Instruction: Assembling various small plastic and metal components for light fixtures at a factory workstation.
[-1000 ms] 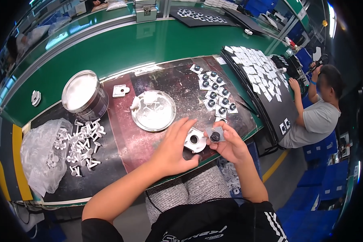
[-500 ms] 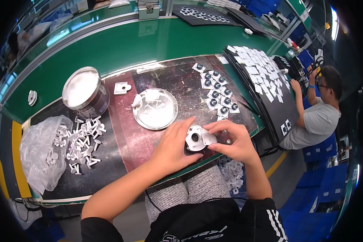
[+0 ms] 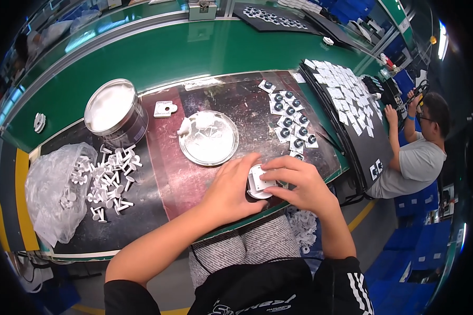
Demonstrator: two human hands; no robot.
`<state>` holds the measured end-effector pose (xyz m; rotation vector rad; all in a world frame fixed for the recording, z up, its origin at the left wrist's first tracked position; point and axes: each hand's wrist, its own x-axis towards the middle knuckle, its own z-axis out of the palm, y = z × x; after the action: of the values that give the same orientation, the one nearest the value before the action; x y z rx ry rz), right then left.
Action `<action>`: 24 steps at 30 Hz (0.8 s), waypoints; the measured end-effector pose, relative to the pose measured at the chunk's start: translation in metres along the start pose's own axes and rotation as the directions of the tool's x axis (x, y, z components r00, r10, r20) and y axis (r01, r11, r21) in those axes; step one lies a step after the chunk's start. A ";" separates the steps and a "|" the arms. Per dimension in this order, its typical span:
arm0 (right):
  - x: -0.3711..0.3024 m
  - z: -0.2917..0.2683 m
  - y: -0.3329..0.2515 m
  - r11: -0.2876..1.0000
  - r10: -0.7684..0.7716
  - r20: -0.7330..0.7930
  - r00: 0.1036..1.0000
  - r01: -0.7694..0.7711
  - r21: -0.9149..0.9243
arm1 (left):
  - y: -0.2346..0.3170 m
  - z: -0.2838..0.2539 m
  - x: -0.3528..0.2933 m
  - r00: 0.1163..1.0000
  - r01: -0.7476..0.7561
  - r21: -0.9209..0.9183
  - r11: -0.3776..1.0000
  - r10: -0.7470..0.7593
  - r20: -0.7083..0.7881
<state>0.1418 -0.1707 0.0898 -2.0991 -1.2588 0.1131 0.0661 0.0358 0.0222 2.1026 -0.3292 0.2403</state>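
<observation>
Near the table's front edge, my left hand (image 3: 227,188) is closed round a round white housing (image 3: 258,195), thumb below and fingers above. My right hand (image 3: 299,182) pinches a small white square plate (image 3: 261,179) between thumb and fingers. The plate lies over the housing and covers its central opening; whether it is fastened there I cannot tell. Just beyond my hands stands a shallow round metal lid (image 3: 209,149) with white paste and a white lump on its rim. Several small white plates with dark round parts (image 3: 287,122) lie to its right.
A tin of white paste (image 3: 110,110) stands at the left, near a clear plastic bag (image 3: 55,197) and loose white plastic pins (image 3: 113,184). A white bracket (image 3: 165,109) lies behind the lid. At right, a co-worker (image 3: 415,142) sits by a black board (image 3: 360,139) covered with white plates.
My right hand has moved left, bringing the square plate from the housing's right side over its central opening. My left hand keeps its hold. The view has shifted slightly.
</observation>
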 end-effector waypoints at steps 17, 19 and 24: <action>-0.010 0.009 0.000 0.995 0.082 -0.039 0.996 -0.084 -0.055 | -0.016 0.015 -0.004 0.982 -0.102 -0.019 0.995 0.098 -0.163; -0.018 0.010 -0.001 0.992 0.088 -0.093 0.992 -0.096 -0.083 | -0.011 0.018 -0.003 0.981 -0.117 -0.062 0.991 0.106 -0.162; -0.023 0.016 0.009 0.996 0.092 -0.059 0.994 -0.092 0.008 | -0.014 0.019 -0.010 0.979 -0.129 -0.068 0.989 0.116 -0.166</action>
<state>0.1301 -0.1842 0.0663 -2.1401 -1.1258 0.0941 0.0616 0.0276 -0.0017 1.9737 -0.3655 0.4611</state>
